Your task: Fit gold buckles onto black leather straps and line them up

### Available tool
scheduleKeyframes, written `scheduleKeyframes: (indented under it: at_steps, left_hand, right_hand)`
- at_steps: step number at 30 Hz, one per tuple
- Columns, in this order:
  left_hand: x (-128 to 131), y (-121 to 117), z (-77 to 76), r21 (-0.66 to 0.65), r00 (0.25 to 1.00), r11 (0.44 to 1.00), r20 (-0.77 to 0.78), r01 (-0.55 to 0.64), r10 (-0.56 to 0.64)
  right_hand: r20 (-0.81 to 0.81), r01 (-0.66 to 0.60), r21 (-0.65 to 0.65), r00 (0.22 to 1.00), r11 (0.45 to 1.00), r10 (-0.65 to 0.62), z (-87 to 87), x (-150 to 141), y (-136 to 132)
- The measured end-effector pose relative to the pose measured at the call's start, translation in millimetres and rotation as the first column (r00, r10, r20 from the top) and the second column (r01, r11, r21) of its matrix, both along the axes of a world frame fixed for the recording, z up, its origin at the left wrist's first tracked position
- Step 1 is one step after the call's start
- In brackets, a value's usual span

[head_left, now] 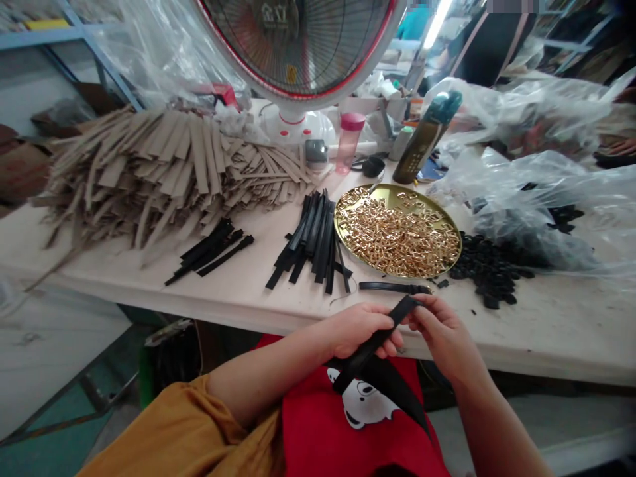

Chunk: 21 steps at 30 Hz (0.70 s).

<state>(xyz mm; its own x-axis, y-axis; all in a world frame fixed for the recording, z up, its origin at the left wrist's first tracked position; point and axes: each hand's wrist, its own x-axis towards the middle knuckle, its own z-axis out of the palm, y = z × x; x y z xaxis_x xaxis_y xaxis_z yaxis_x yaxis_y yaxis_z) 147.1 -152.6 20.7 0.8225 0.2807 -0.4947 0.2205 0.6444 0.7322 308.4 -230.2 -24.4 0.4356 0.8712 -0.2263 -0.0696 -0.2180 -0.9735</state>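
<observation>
While strap (368, 348) handheld, buckles (405, 235) in tray (383, 193).

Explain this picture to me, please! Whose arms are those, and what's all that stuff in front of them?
There's no robot here. A person wears a camera on their head, so you're looking down at that person's own two bare hands. The left hand holds a black strip, and the right hand pinches its far end. On the table are a round plate of small gold-coloured pieces, more black strips and a big heap of flat brownish strips. A fan stands at the back.
</observation>
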Motion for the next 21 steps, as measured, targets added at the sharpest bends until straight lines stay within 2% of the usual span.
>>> scheduleKeyframes:
  at_steps: [2, 3, 6, 8, 10, 12, 15, 17, 19, 21]
  left_hand:
    - [-3, -2, -1.9, 0.156, 1.0, 0.988, -0.01, 0.016, -0.014]
    - [-5, -3, -3.7, 0.271, 1.0, 0.962, -0.022, 0.025, -0.019]
    - [-8, -5, -10.3, 0.596, 0.997, 0.802, -0.078, 0.036, 0.014]
    - [-10, -5, -13.4, 0.711, 0.993, 0.702, -0.102, 0.03, 0.061]
    - [-11, -4, -14.6, 0.752, 0.991, 0.658, -0.114, 0.036, 0.075]
    - [-11, -4, -14.5, 0.727, 0.991, 0.685, -0.122, 0.052, 0.055]
    - [-10, -5, -15.0, 0.568, 0.994, 0.822, -0.11, 0.045, 0.021]
    - [-9, -7, -16.8, 0.47, 0.995, 0.883, -0.089, 0.013, 0.033]
    - [-8, -9, -19.2, 0.449, 0.995, 0.893, -0.08, -0.012, 0.054]
    - [-9, -10, -20.7, 0.521, 0.993, 0.853, -0.098, -0.002, 0.062]
  right_hand:
    - [0.0, 0.041, -0.002, 0.999, 0.999, -0.041, -0.4, -3, 0]
    - [-0.012, 0.064, 0.007, 0.998, 0.998, -0.064, 0.2, -5, 0]
    - [-0.088, 0.103, 0.029, 0.991, 0.994, -0.1, 3.6, -13, -1]
    - [-0.151, 0.12, 0.045, 0.982, 0.992, -0.112, 6.0, -18, -2]
    - [-0.205, 0.144, 0.049, 0.97, 0.988, -0.131, 7.3, -21, -3]
    - [-0.254, 0.178, 0.037, 0.953, 0.983, -0.163, 7.1, -22, -2]
    - [-0.311, 0.232, 0.042, 0.927, 0.972, -0.208, 4.8, -24, -2]
    - [-0.302, 0.249, 0.073, 0.928, 0.966, -0.217, 2.2, -25, -1]
    - [-0.242, 0.231, 0.092, 0.949, 0.969, -0.203, -0.9, -27, -3]
    - [-0.144, 0.193, 0.085, 0.973, 0.977, -0.18, -3.6, -29, -5]
